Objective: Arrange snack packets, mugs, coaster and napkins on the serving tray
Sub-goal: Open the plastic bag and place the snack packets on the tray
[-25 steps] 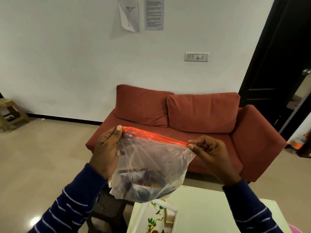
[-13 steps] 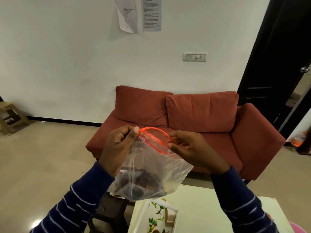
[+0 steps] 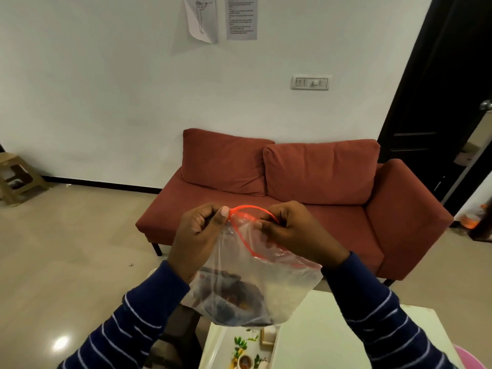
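I hold a clear plastic zip bag [image 3: 266, 278] with a red-orange seal strip in the air above the table's near edge. Dark snack packets lie in its bottom, too blurred to tell apart. My left hand [image 3: 198, 235] pinches the seal's left end. My right hand [image 3: 292, 233] pinches the seal close beside it, and the strip bows up in a loop between them. A white serving tray [image 3: 229, 347] with a leaf print lies on the table below the bag. Mugs, coaster and napkins are not visible.
A pale table [image 3: 319, 339] fills the bottom right, with a pink object [image 3: 468, 358] at its corner. A dark stool [image 3: 181, 339] stands left of the table. A red sofa [image 3: 319, 187] is beyond, a tan plastic stool [image 3: 16, 174] far left, a dark door [image 3: 439, 89] at right.
My hands have come together along the seal, from wide apart to nearly touching. The strip, taut and straight a second ago, now bows into a loop and the bag mouth gapes.
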Demonstrator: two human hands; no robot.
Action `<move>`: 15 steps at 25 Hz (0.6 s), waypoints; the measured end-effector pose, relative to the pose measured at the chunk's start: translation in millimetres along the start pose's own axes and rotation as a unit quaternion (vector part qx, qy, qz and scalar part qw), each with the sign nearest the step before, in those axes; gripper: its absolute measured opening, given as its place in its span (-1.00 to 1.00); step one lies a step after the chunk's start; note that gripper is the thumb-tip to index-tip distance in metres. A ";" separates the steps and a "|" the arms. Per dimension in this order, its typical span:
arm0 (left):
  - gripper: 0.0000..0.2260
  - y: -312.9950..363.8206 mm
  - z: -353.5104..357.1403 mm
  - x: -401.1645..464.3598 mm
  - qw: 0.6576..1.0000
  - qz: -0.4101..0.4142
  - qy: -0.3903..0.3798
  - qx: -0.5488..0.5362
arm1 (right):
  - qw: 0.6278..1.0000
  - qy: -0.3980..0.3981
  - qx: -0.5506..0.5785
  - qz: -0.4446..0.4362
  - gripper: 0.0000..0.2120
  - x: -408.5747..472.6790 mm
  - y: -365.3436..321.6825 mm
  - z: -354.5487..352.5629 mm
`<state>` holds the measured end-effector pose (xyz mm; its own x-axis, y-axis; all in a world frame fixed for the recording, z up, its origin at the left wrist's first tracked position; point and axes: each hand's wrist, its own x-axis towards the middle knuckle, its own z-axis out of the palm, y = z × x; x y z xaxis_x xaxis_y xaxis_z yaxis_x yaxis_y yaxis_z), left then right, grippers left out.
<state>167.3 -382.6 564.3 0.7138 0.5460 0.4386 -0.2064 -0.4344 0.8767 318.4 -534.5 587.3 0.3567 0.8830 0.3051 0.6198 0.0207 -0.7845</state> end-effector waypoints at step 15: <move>-0.75 -14.1 11.3 -40.8 0.883 0.128 -0.173 0.418 | 0.981 -0.050 -0.186 -0.031 -0.77 -4.5 -9.1 12.4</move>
<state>148.7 -406.8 531.8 0.9067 0.1645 0.3884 0.0719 -0.9676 0.2421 302.5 -532.9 586.4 0.2510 0.9275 0.2771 0.8567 -0.0796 -0.5097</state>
